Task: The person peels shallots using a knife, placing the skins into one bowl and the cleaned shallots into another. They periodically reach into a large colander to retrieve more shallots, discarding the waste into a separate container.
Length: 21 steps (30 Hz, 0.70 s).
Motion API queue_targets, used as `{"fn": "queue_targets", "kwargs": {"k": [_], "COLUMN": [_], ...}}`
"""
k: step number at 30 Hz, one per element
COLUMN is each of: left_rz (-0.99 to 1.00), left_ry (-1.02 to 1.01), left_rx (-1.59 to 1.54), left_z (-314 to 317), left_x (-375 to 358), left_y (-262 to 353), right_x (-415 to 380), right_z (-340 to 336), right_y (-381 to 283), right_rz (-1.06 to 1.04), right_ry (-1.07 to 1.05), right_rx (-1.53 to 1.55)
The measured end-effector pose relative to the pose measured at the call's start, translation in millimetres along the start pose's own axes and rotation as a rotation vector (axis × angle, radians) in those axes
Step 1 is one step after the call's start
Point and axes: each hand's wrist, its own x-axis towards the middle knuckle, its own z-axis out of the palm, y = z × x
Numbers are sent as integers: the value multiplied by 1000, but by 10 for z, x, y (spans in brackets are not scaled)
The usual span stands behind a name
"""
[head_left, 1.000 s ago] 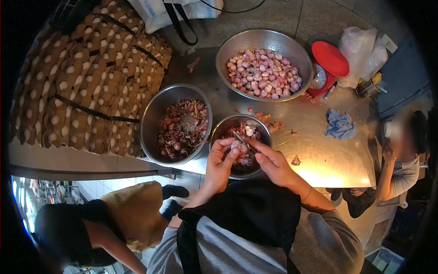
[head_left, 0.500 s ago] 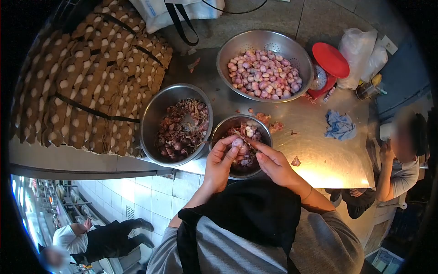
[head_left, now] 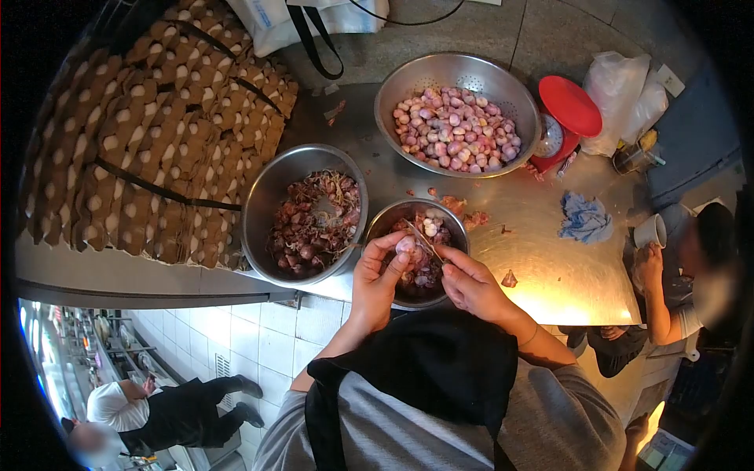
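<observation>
Three steel bowls share the table [head_left: 565, 275]: the colander [head_left: 458, 72] at twelve o'clock, the peel bowl [head_left: 271, 196] at nine, the small bowl [head_left: 393, 216] at the near edge. Bare steel lies at three o'clock. Over the small bowl, the left hand [head_left: 377, 279] pinches a shallot [head_left: 407, 246]; the right hand [head_left: 471, 286] pinches a knife [head_left: 424, 238] against it.

The scene is seen through a single head-worn camera, pointed forward and steeply down over the wearer's chest onto a steel desk [head_left: 550, 275]. A wide fisheye lens is used, so the picture is bent at its edges and ringed in black; the left hand [head_left: 375, 282] and right hand [head_left: 471, 286] are caught close, just below centre, over a small bowl [head_left: 377, 228]. The floor beneath the desk is taken in at lower left, and a seated person [head_left: 683, 290] at the right edge.
</observation>
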Motion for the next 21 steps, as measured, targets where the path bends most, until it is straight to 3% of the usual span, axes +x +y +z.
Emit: {"fn": "queue_targets", "kwargs": {"k": [6, 8, 10, 12, 21], "left_rz": [130, 194, 249, 278, 326], "left_ry": [100, 132, 159, 156, 96], "left_rx": [-12, -17, 20, 62, 181], "left_z": [-11, -23, -20, -29, -75], "left_x": [7, 17, 16, 10, 16], "left_y": [-22, -24, -2, -7, -34], "right_x": [-68, -3, -29, -141, -171], "right_z": [-13, -54, -40, -18, 94], "right_y": [-18, 116, 122, 61, -92], "right_rz": [13, -412, -533, -338, -398], "right_ry": [-103, 8, 88, 134, 298], "right_rx": [-83, -624, -1000, -1207, -1471]}}
